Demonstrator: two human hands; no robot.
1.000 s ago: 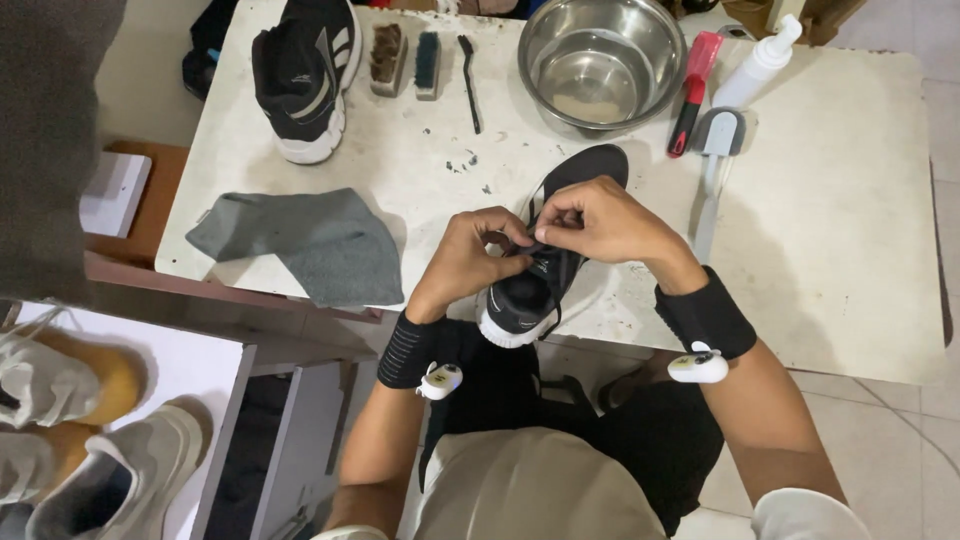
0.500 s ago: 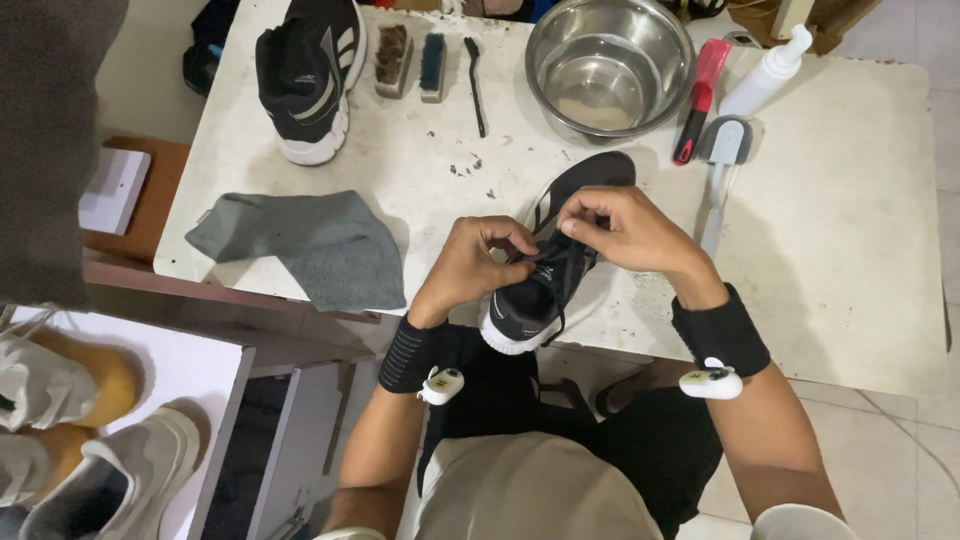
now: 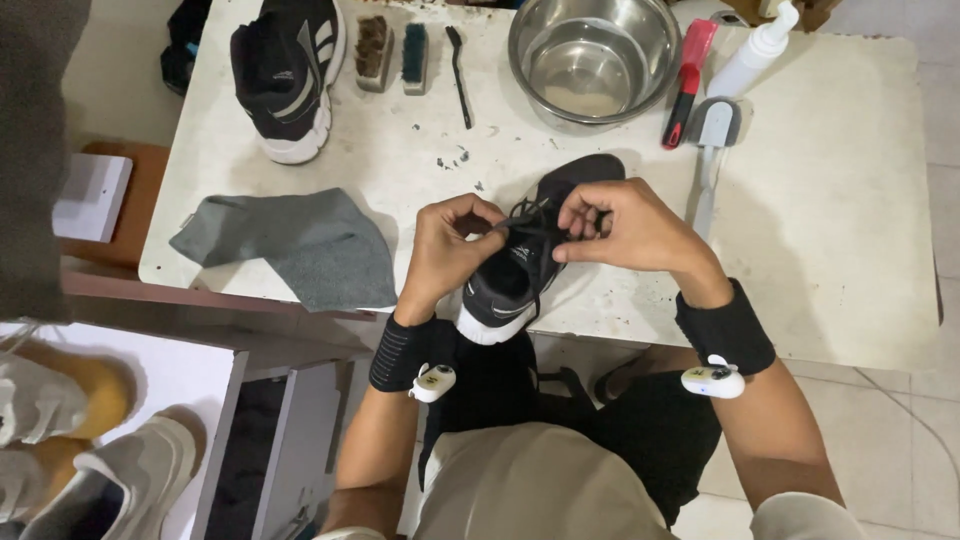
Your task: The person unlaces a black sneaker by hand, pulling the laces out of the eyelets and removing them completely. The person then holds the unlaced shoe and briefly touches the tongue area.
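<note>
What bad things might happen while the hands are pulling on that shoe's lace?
1. The black shoe sticks out over the table edge, so a hard tug by the left hand or right hand might tip it off.
2. Specks of dirt lie close by and might smear onto the shoe.
3. The grey cloth hangs at the edge and might slide off if bumped.

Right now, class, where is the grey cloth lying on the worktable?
In the head view the grey cloth lies on the white table at its near left edge, just left of the left hand and below the second black sneaker.
</note>
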